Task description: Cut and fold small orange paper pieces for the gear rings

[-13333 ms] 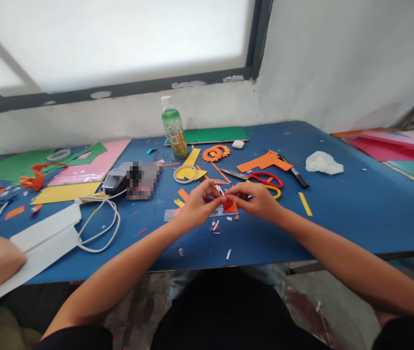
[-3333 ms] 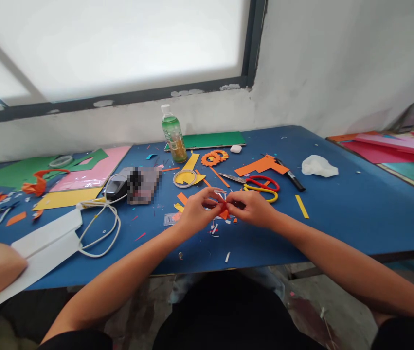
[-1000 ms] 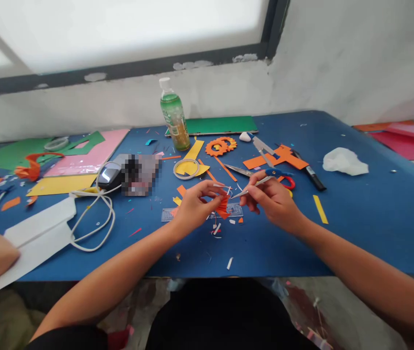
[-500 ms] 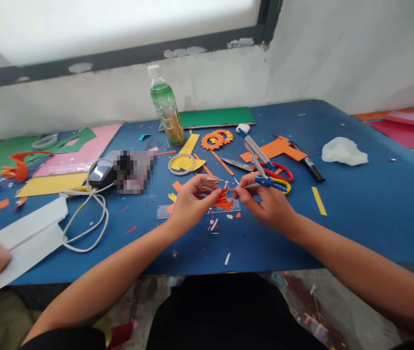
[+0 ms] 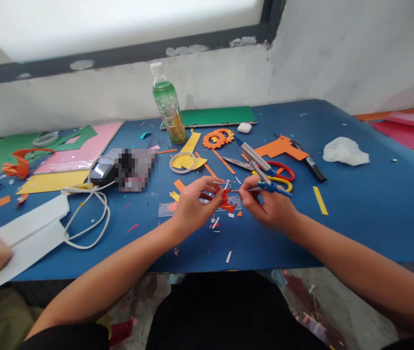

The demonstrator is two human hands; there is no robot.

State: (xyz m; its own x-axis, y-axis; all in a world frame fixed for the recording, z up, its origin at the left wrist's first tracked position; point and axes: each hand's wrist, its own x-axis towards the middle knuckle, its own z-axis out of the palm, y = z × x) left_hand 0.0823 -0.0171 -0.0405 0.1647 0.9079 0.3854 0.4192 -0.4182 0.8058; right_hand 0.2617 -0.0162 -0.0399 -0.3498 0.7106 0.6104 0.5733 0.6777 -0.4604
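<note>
Head view shows us that our left hand [image 5: 196, 200] pinches a folded orange paper [image 5: 227, 200], while our right hand [image 5: 271, 204] holds a pointed blue-and-grey tool [image 5: 274, 188], whose tip comes to the paper's edge between the hands, though we cannot tell if they touch. Beyond this grip stands a capped bottle [image 5: 169, 112] with amber liquid in its lower part, and nearer lies a ring [image 5: 182, 171] with yellow paper [image 5: 185, 161] showing inside.
</note>
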